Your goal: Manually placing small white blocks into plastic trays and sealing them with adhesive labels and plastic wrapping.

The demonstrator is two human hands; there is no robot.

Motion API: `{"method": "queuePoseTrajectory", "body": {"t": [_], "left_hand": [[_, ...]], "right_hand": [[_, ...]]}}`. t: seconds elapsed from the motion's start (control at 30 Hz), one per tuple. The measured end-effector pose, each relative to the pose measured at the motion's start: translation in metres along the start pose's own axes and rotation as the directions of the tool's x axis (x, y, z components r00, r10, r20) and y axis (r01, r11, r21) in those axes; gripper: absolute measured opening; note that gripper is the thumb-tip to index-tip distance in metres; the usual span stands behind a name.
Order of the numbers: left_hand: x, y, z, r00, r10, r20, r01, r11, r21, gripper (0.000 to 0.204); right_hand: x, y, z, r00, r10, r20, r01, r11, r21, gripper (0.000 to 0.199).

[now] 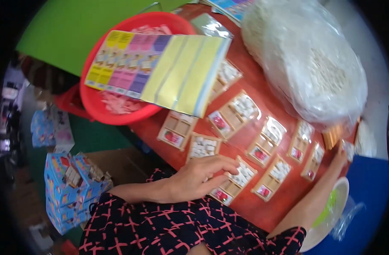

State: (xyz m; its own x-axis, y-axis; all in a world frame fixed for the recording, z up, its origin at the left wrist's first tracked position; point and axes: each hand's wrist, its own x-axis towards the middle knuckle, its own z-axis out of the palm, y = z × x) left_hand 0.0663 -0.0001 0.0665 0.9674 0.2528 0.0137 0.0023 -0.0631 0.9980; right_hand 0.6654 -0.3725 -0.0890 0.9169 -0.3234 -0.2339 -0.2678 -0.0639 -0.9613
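Observation:
My left hand [198,176] reaches over a small wooden tray [235,185] with compartments. Its thumb and fingers are apart beside the white pieces [244,173] in that tray, and I see nothing held. My right hand [340,155] is at the far right edge, next to a stack of orange-brown wooden pieces [332,136]; its fingers are too small and blurred to read. Several similar trays lie about on the red table [203,163], holding white pieces and a card with a red fruit picture; one such tray [271,176] is to the right of my left hand.
A large clear bag of white pieces [307,63] sits at the back right. At the back left, printed card sheets [160,70] lie across a red basin [90,70] of pink pieces. Blue printed boxes [60,187] stand left; a pale bowl [343,191] with green contents is right.

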Motion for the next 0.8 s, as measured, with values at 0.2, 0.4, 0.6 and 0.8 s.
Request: {"method": "queuePoseTrajectory", "body": {"t": [0.2, 0.4, 0.6, 0.8], "left_hand": [[-0.028, 0.015, -0.029, 0.945, 0.233, -0.231, -0.182, 0.958, 0.221, 0.016], [-0.007, 0.021, -0.108, 0.689, 0.538, -0.485, -0.050, 0.703, 0.709, 0.010], [0.064, 0.005, -0.239, 0.787, 0.575, -0.223, 0.101, 0.237, 0.966, 0.022], [0.065, 0.002, -0.277, 0.965, 0.138, -0.221, 0.138, 0.451, 0.882, 0.027]], "right_hand": [[-0.061, -0.064, 0.036, 0.941, -0.302, -0.152, 0.288, 0.952, -0.103, 0.036], [-0.397, -0.132, 0.193, 0.354, -0.690, 0.632, 0.720, 0.632, 0.286, 0.031], [-0.567, -0.109, 0.299, 0.023, -0.243, 0.970, 0.971, 0.237, 0.036, 0.052], [-0.558, -0.098, 0.318, 0.016, -0.436, 0.900, 0.785, 0.562, 0.259, 0.024]]}}
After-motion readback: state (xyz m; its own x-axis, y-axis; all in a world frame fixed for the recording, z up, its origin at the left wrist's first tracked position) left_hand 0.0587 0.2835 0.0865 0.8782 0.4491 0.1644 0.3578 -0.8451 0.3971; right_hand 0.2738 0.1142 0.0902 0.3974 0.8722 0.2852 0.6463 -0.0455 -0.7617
